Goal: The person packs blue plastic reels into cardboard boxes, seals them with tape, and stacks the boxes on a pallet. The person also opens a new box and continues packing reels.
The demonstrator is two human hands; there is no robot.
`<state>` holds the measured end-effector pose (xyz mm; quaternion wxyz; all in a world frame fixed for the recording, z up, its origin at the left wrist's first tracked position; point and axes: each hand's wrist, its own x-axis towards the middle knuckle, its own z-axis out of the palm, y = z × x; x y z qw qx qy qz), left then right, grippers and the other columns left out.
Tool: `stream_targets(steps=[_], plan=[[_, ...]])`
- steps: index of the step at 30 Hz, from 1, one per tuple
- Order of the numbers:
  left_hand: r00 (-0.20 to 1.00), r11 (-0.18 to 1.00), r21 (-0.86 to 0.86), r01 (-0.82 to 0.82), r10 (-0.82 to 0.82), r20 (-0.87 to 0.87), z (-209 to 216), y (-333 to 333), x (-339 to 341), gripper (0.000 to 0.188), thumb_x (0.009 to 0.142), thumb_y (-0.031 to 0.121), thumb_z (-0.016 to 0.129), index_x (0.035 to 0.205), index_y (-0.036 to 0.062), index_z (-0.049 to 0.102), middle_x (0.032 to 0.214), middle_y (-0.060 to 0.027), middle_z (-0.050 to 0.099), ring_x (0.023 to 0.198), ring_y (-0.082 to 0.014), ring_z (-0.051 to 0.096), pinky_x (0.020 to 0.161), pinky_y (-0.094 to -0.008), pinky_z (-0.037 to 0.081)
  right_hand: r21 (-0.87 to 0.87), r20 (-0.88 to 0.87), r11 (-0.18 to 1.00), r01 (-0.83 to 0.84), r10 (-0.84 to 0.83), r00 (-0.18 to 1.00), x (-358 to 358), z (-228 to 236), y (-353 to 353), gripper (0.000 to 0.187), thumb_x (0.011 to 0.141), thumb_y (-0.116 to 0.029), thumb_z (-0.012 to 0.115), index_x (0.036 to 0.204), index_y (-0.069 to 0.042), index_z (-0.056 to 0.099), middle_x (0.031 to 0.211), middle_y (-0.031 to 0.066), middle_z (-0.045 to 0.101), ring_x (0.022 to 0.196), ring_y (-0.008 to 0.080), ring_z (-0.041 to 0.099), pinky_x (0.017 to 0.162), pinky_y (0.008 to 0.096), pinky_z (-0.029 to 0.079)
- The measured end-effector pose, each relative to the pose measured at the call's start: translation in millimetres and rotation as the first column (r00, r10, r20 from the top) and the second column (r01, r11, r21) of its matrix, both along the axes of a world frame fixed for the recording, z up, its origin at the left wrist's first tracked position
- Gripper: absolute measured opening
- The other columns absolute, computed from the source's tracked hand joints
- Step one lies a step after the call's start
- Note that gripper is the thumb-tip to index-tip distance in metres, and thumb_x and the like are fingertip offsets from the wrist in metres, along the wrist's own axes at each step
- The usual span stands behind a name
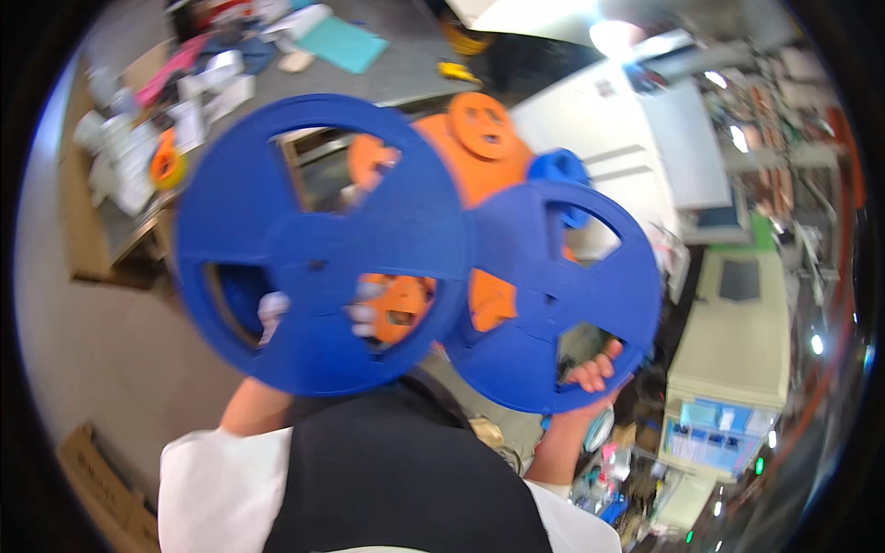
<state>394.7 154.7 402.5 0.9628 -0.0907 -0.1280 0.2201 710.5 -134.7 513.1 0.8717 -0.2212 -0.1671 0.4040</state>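
Observation:
Two large blue plastic reels with cut-out windows are held up in front of me, side by side, their rims meeting or overlapping. The bigger blue reel (318, 235) is on the left. My left hand (271, 311) grips it at its lower left; most of that hand is hidden behind the disc, and a few blurred fingertips show through a window. On the right, the smaller-looking blue reel (550, 323) is held at its lower right rim. There my right hand (593, 370) has its fingers curled through a window and over the edge.
Behind the reels lie orange reels (481, 125) and a small blue reel (559, 168). Papers and a turquoise sheet (343, 44) litter the table at the far left, near an orange tape roll (167, 161). Pale machines (730, 318) stand to the right; a cardboard box (97, 479) is at lower left.

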Motion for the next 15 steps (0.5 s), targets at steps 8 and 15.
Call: stream_targets(steps=[8,15], plan=[[0.976,0.963,0.184,-0.197,0.21,-0.051,-44.7,40.6,-30.9,0.075,0.093,0.031,0.068,0.152,0.0033,0.03,0.145,-0.0227,0.045,0.123,-0.0371,0.055,0.106,-0.0487,0.047,0.044,0.058,0.998,0.051,-0.054,0.997,-7.5,1.1,11.4,0.05,0.104,-0.03,0.048,0.136,0.008,0.045,0.092,0.0142,0.065,0.06,0.013,0.056,0.054,0.0255,0.045],[0.976,0.983,0.086,-0.162,0.172,-0.132,-51.5,29.5,-32.3,0.082,0.088,0.03,0.074,0.151,0.0011,0.03,0.142,-0.0201,0.047,0.122,-0.0363,0.055,0.106,-0.0472,0.047,0.109,-0.034,0.994,0.006,-0.002,0.999,-8.8,0.8,22.3,0.045,0.106,-0.023,0.04,0.136,0.01,0.044,0.091,0.0164,0.064,0.064,0.0168,0.061,0.054,0.0285,0.05]])
